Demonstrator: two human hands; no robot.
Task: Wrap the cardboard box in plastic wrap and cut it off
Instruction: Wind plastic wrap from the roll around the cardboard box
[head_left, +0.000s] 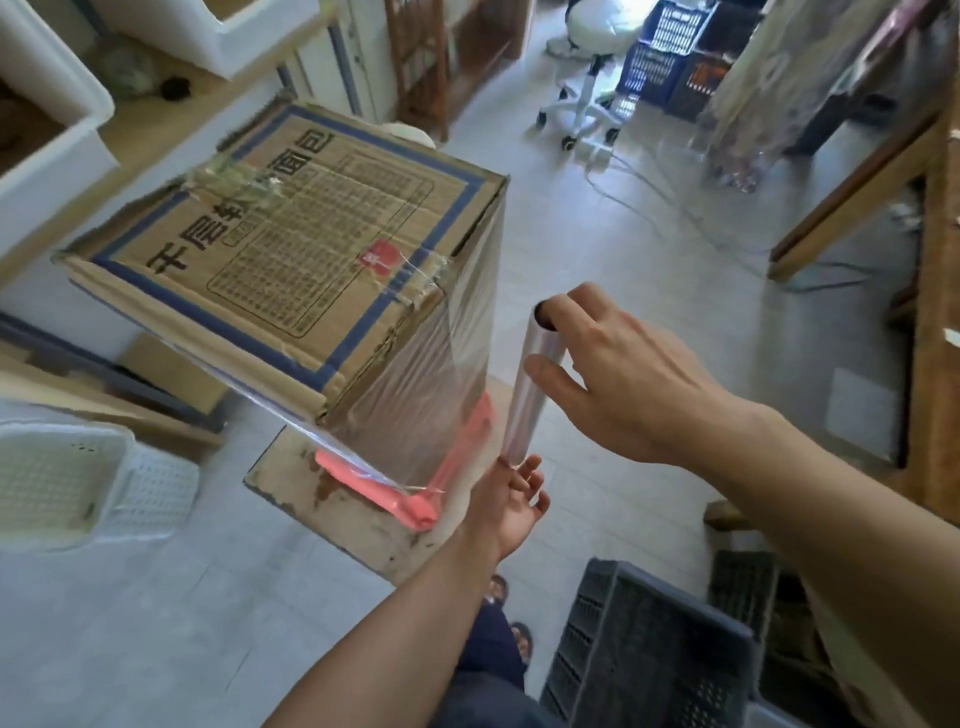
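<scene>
A tall brown cardboard box printed with blue borders and dark characters (291, 249) is being viewed from above. It is standing upright on a pink support (415, 506), which is resting on a worn, stained flat board (332, 499) lying on the pale tiled floor (597, 291). What the pink support is cannot be told. Clear plastic wrap (441, 374) is already clinging to the box's two visible side faces, while the printed top is being left bare.

Just to the right of the box's near right edge, a slim roll of clear plastic wrap (535, 384) is being held almost upright, so its long axis is running roughly parallel to the box's vertical corner. The right hand (623, 374) is being closed on the roll's upper end, with the index finger hooked at the open tube end and the thumb pressed against the side. The left hand (514, 499) is being kept below, fingers loosely spread, with the fingertips meeting the roll's lower end; whether it is truly gripping cannot be told.

The roll is lying between the box and the person, nearer the right hand, with the box to the left and away from both hands. In judgement, the wrapping is being continued around the sides, so the film would need to be carried round the box with the roll kept upright. A dark plastic crate (649, 649) is standing on the floor close to the person's feet.
</scene>
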